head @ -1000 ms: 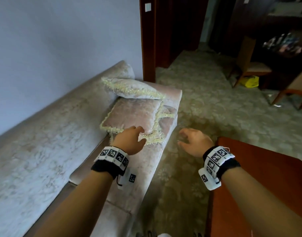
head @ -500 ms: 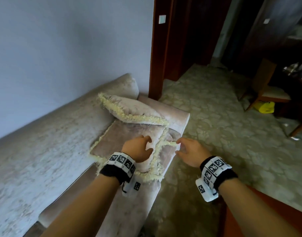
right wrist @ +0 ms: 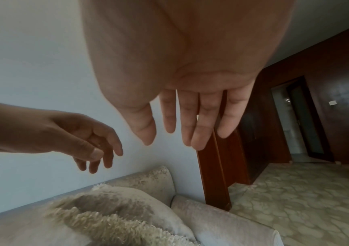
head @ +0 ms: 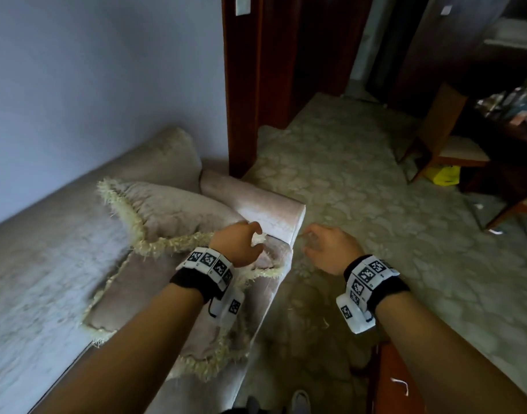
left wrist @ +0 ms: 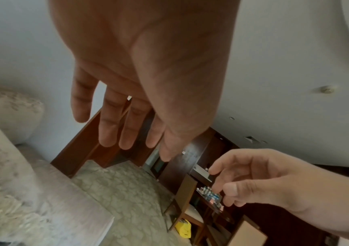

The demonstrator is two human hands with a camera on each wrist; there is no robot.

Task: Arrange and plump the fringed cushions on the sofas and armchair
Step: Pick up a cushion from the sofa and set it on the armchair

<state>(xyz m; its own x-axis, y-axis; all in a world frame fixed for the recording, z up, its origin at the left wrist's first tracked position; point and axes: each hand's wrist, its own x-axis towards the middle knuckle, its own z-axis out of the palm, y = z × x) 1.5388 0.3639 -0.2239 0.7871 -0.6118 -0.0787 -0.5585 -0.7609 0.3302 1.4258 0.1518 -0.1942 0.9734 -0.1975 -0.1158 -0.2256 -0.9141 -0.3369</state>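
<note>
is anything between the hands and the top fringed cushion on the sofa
Nothing visible. The left hand hovers open just above the near corner of the top cushion, which lies on the flat cushion. The right hand is open over the carpet beside the sofa arm, with only air between.

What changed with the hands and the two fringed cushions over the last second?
The left hand has left the lower cushion and now hovers open near the upper cushion. The right hand came closer to the sofa arm, still open and holding nothing. Both cushions stay stacked.
</note>
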